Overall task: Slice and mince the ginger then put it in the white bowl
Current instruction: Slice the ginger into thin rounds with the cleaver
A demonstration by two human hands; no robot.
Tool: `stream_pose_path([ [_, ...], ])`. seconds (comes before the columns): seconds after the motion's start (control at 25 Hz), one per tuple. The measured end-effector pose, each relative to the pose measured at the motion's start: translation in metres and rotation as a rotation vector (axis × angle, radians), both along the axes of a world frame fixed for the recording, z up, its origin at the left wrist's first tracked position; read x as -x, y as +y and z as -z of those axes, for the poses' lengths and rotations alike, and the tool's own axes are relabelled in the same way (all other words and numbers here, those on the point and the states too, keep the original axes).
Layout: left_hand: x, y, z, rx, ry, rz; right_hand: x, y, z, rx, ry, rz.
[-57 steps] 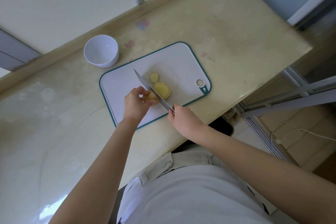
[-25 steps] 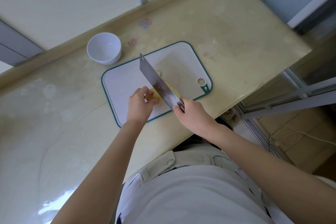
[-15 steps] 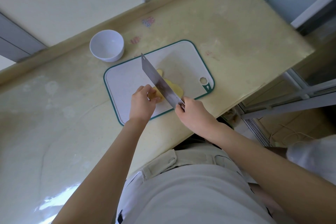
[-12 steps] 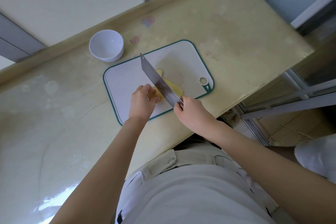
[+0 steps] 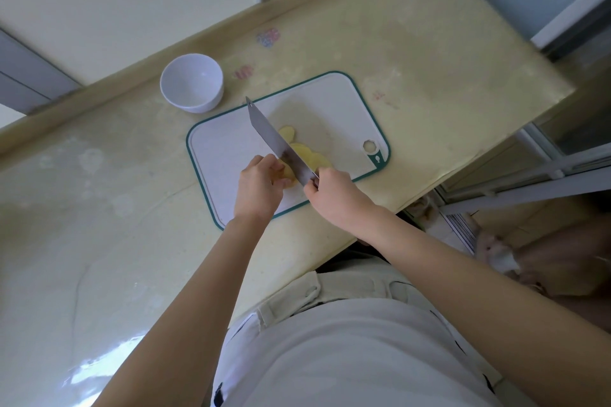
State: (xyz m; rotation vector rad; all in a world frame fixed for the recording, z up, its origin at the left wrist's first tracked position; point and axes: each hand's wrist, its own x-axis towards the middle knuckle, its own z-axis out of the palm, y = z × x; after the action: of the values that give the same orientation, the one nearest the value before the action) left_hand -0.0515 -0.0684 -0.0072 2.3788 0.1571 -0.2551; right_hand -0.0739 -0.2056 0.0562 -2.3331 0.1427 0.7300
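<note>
A white cutting board with a teal rim lies on the beige counter. My left hand grips the ginger piece near the board's front edge. My right hand holds the handle of a cleaver, whose blade stands across the ginger. Several pale yellow ginger slices lie just right of the blade, partly hidden by it. The white bowl stands empty behind the board's left corner.
The beige counter ends in an edge at the right and along my body. A raised ledge runs behind the bowl. A blurred person's hand shows low at the right, beyond the counter.
The cleaver went from cutting low through the ginger to a raised, tilted stance, then came down against the piece again. More slices lie to its right. The view drifted slightly.
</note>
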Motion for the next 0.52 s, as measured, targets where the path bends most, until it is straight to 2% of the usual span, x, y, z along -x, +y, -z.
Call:
stream_pose_path([
  [0.52, -0.001, 0.002, -0.005, 0.029, 0.056, -0.038, 0.023, -0.009, -0.001, 0.046, 0.036, -0.006],
])
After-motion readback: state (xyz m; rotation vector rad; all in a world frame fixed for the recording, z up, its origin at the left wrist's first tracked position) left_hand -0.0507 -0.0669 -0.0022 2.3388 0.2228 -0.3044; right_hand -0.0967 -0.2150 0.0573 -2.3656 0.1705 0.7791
